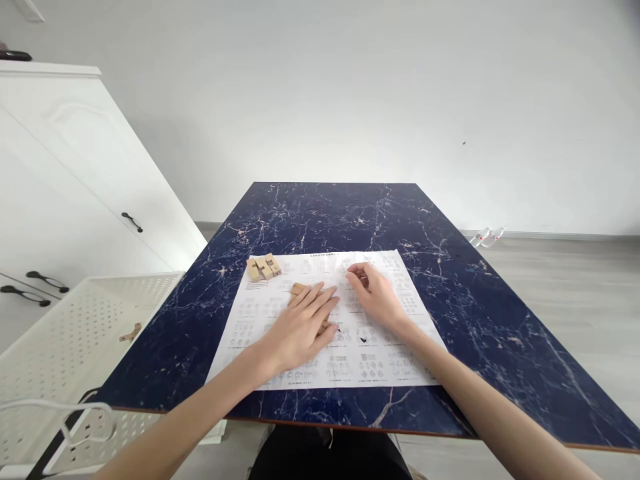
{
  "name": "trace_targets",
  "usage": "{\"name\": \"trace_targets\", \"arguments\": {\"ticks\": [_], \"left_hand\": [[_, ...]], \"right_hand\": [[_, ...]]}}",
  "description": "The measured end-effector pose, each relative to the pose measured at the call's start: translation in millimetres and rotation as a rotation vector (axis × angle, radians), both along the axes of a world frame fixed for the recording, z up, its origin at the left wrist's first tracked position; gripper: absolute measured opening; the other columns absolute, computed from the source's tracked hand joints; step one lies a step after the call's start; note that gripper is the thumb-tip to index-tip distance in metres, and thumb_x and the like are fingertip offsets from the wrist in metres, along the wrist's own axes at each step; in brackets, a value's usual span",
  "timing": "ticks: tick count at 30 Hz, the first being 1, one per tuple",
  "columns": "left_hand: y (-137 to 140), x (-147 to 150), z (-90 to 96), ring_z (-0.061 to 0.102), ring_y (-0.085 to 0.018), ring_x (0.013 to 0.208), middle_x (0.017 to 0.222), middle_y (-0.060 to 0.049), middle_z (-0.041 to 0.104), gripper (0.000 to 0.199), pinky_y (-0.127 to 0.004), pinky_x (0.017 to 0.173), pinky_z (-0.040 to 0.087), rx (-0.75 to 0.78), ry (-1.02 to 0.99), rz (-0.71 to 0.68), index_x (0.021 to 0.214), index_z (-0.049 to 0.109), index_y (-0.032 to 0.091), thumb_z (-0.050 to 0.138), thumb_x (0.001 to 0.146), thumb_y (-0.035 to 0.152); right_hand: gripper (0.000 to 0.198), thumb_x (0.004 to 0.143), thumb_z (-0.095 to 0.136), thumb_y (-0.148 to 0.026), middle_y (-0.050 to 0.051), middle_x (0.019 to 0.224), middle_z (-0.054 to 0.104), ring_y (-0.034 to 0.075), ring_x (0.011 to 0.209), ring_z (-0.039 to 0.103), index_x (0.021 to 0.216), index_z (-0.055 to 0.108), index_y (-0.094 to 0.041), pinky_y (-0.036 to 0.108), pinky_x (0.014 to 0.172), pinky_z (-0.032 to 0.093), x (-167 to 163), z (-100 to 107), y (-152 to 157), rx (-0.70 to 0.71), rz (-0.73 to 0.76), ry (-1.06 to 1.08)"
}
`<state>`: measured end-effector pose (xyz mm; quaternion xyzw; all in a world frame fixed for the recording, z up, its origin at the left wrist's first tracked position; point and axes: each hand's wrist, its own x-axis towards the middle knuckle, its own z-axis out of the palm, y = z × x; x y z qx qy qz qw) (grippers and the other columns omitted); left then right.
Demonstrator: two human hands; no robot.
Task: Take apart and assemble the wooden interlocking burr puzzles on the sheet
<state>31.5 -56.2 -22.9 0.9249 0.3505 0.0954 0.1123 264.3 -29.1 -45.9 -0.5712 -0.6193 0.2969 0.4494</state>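
Observation:
My left hand (303,331) lies flat with its fingers spread over several wooden puzzle pieces (299,289), which it partly hides. Under these pieces is a large printed sheet (280,383) covered with rows of small diagrams. To the right, my right hand (374,291) rests on or just above the sheet. Its fingers are curled and the tips come close to the thumb; whatever is between them, if anything, is too small to make out. Near the sheet's far left corner, a few notched wooden blocks (263,267) lie side by side, apart from both hands.
The sheet lies on a dark blue marbled table (320,217). Left of the table stands a white perforated rack (65,347) with a small wooden piece (131,333) on it, beside a white cabinet (90,167). Clear plastic bottles (487,237) stand on the floor at right.

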Motion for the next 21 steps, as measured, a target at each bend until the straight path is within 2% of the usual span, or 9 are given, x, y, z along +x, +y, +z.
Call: {"name": "trace_targets", "arguments": {"ticks": [6,9,12,16,18,21], "left_hand": [[-14,-68,10.1,0.025,-0.03,0.168,0.179,0.0,0.032,0.06,-0.052,0.137,0.026,0.02,0.074,0.039,0.174,0.029,0.033,0.039,0.116,0.048],[-14,-95,11.2,0.027,-0.032,0.168,0.178,-0.001,0.035,0.059,-0.054,0.137,0.026,0.053,0.075,0.078,0.173,0.032,0.032,0.042,0.116,0.046],[-9,-112,11.3,0.029,-0.034,0.167,0.178,-0.004,0.037,0.06,-0.056,0.137,0.024,0.111,0.053,0.098,0.171,0.037,0.031,0.047,0.114,0.048],[1,-129,9.0,0.038,-0.041,0.16,0.171,-0.014,0.045,0.07,-0.061,0.131,0.034,0.238,-0.009,0.19,0.167,0.043,0.026,0.056,0.107,0.06],[3,-135,6.7,0.041,-0.044,0.155,0.166,-0.018,0.046,0.073,-0.065,0.127,0.037,0.28,-0.033,0.253,0.166,0.043,0.025,0.057,0.105,0.064],[-4,-138,2.8,0.041,-0.045,0.153,0.164,-0.019,0.045,0.075,-0.068,0.125,0.038,0.299,-0.07,0.325,0.166,0.039,0.026,0.058,0.104,0.065]], "right_hand": [[0.032,0.104,0.052,-0.05,0.011,0.11,0.074,0.026,0.09,0.067,0.108,0.065,-0.022,0.041,0.08,0.054,0,1,-2,-0.009,0.027,-0.039],[0.032,0.104,0.052,-0.05,0.012,0.11,0.074,0.026,0.089,0.067,0.108,0.066,-0.021,0.041,0.08,0.053,0,0,-3,-0.005,0.036,-0.053],[0.032,0.104,0.051,-0.05,0.011,0.109,0.075,0.025,0.087,0.066,0.108,0.066,-0.022,0.04,0.078,0.053,0,-1,-3,-0.004,0.044,-0.066],[0.033,0.105,0.05,-0.051,0.011,0.11,0.076,0.025,0.084,0.067,0.109,0.066,-0.022,0.04,0.077,0.053,0,-2,-4,-0.003,0.049,-0.075],[0.033,0.106,0.05,-0.051,0.011,0.112,0.076,0.025,0.086,0.068,0.109,0.066,-0.022,0.041,0.077,0.053,1,-3,-4,-0.002,0.054,-0.079],[0.032,0.106,0.05,-0.05,0.012,0.114,0.076,0.026,0.089,0.069,0.11,0.066,-0.022,0.041,0.077,0.054,1,-2,-4,-0.005,0.084,-0.08]]}}
